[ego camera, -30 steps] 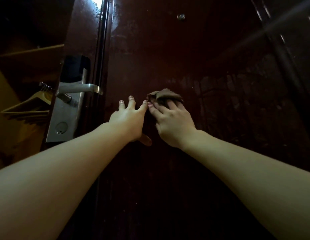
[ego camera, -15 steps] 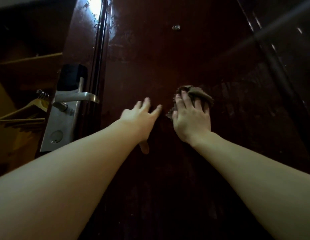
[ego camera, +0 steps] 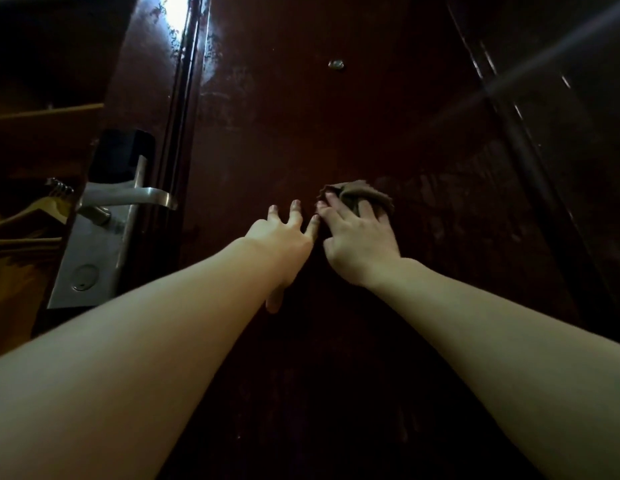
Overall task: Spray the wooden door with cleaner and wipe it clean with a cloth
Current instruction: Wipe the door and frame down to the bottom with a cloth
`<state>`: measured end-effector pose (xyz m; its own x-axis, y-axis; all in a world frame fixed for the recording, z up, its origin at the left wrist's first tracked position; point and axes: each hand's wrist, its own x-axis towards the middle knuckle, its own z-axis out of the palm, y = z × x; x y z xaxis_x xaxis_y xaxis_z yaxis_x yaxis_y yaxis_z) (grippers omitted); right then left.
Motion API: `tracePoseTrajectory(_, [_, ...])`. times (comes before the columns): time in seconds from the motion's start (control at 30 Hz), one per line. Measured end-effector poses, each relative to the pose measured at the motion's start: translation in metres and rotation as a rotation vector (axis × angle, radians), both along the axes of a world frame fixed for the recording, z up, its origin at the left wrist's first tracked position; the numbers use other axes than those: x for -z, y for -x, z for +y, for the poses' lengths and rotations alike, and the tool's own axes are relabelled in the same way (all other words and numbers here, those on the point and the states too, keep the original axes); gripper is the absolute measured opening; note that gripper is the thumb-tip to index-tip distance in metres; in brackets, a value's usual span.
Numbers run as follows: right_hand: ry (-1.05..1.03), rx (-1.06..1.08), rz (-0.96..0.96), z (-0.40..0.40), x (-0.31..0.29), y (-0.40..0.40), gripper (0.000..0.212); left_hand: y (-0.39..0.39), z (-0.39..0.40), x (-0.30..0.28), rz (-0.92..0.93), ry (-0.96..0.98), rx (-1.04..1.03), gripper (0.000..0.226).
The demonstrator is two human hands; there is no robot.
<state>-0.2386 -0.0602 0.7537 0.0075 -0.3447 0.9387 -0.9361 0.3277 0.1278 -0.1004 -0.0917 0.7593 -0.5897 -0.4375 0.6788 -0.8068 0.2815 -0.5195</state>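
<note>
The dark reddish-brown wooden door [ego camera: 336, 140] fills the middle of the view, glossy with faint wet streaks. My right hand [ego camera: 359, 242] presses a crumpled brown cloth [ego camera: 362, 195] flat against the door at mid height, fingers spread over it. Just left of it, my left hand [ego camera: 284, 237] rests on the door with straight fingers, its fingertips almost touching my right hand. No spray bottle is in view.
A small peephole [ego camera: 336, 64] sits high on the door. At the door's left edge is a metal lock plate with a lever handle [ego camera: 128, 195]. Wooden hangers [ego camera: 28, 220] hang in a closet at far left. A dark frame [ego camera: 530, 161] runs along the right.
My right hand slid the cloth right across the door, then back left toward my left hand. The left hand stayed on the door, shifting only slightly.
</note>
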Motion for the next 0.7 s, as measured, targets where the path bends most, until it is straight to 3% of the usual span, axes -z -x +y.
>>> tracePoseTrajectory(0.27, [0.088, -0.040, -0.157, 0.011, 0.001, 0.026, 0.061, 0.015, 0.003, -0.001, 0.189, -0.095, 0.156, 0.130])
tracePoseTrajectory(0.6, [0.249, 0.035, -0.367, 0.043, 0.015, 0.082, 0.060, 0.021, 0.004, -0.007, 0.203, -0.068, 0.135, 0.142])
tracePoseTrajectory(0.7, [0.267, -0.006, -0.313, 0.035, 0.011, 0.069, 0.060, 0.020, 0.002, -0.007, 0.201, -0.057, 0.141, 0.142])
